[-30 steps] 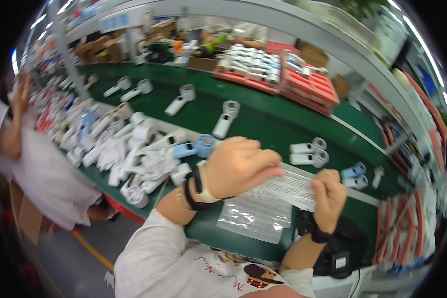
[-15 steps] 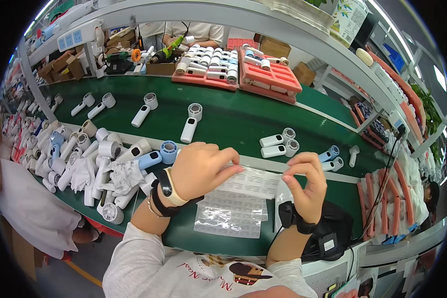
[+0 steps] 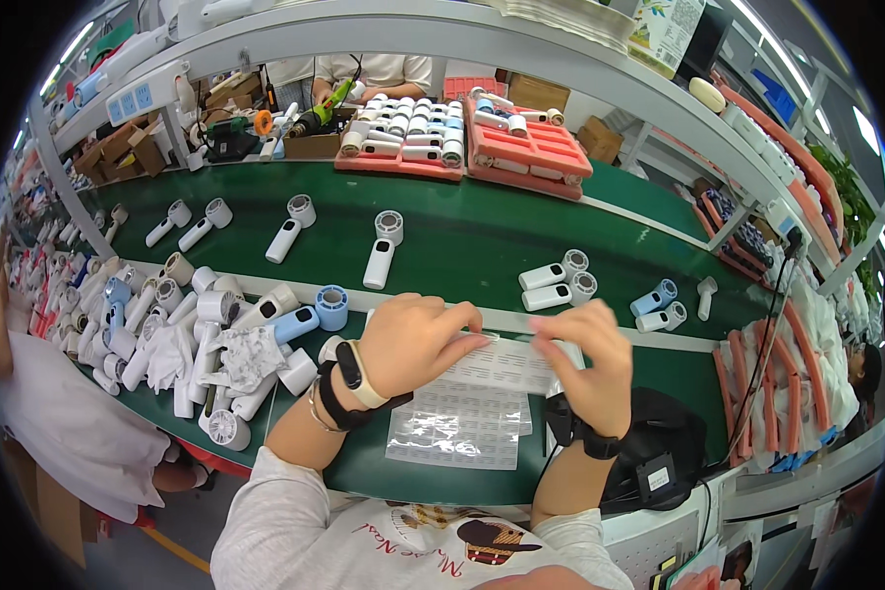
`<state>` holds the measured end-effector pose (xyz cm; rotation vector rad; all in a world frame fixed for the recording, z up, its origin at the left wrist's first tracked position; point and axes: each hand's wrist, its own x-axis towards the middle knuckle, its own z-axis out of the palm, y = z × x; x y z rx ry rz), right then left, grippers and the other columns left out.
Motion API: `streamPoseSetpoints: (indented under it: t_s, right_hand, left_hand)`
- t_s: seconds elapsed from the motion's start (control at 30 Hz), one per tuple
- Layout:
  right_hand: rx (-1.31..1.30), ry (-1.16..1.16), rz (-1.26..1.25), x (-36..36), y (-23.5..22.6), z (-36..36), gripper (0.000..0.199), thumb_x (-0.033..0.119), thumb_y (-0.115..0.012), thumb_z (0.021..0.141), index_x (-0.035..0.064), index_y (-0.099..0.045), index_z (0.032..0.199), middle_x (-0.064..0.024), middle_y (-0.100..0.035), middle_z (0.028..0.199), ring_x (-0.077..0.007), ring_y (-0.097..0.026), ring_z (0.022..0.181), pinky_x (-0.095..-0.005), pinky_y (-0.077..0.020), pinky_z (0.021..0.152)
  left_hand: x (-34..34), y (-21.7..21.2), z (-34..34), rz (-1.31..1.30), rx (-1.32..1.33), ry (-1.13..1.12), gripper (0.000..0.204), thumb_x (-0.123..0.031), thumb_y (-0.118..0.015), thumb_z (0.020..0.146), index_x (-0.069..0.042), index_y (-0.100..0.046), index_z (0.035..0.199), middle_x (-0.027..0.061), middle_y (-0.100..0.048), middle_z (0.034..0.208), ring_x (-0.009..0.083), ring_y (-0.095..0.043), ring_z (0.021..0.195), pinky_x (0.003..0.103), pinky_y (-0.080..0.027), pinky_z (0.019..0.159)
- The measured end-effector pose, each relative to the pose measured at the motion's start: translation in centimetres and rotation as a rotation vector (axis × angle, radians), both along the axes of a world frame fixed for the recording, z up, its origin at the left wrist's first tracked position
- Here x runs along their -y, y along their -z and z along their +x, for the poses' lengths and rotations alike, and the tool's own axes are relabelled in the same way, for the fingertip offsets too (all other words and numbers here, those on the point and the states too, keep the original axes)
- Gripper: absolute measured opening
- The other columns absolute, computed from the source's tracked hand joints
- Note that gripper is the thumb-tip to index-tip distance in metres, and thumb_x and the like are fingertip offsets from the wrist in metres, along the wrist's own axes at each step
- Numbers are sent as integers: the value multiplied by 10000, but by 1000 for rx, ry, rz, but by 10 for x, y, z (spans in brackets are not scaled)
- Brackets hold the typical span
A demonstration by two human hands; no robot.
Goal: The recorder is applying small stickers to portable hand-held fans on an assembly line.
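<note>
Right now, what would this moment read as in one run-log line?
left hand: pinching printed sheet | right hand: at sheet's right end, contact unclear | below: more sheets on green table | left side: fan pile

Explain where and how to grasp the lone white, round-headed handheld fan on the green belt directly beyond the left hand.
Grip the white handheld fan by its straight, slim handle, probably best across its width from the near side: the handle points toward the viewer, while the round head lies farther away.

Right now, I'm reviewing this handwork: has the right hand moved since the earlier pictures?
Yes: the right hand has shifted left, judged against the clear sheets lying on the table.
</note>
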<state>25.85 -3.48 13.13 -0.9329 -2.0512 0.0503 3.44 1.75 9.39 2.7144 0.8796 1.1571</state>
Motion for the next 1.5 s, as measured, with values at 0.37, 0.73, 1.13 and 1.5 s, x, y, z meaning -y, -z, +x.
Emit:
streamPoseSetpoints:
  t_s: [0.37, 0.73, 1.13, 1.5]
  right_hand:
    - [-503, -1, 146, 7, 5, 11, 815, 10, -626, 810, 30, -145, 1468, -225, -594, 1165, -267, -622, 998, -361, -449, 912]
    - [-719, 6, 184, 1, 2, 19, 831, 34, -575, 832, 45, -54, 1479, -247, -557, 1221, -255, -625, 1002, -345, -454, 889]
    - [-736, 44, 234, 19, -2, 44, 803, 12, -593, 794, -26, -131, 1449, -210, -600, 1136, -208, -638, 893, -313, -463, 835]
    - [-956, -17, 293, 25, -12, 33, 782, 32, -621, 761, -74, -200, 1411, -198, -645, 995, -202, -632, 749, -311, -465, 807]
  left_hand:
    - [-43, 108, 31, -236, -536, -57, 316, -379, -664, 805, -114, -567, 948, 92, -624, 820, 292, -598, 793, 391, -431, 736]
    - [-93, 20, -54, -230, -488, -403, 447, -490, -652, 772, -113, -628, 1011, 127, -617, 1009, 311, -595, 941, 426, -456, 793]
    - [-278, 144, -205, -660, -813, -665, 555, -508, -652, 767, -142, -624, 1183, 142, -554, 1277, 323, -535, 1143, 378, -408, 991]
    - [-246, 88, -60, -952, -505, -521, 664, -630, -576, 771, -129, -619, 1205, 152, -547, 1277, 236, -495, 1155, 354, -326, 1013]
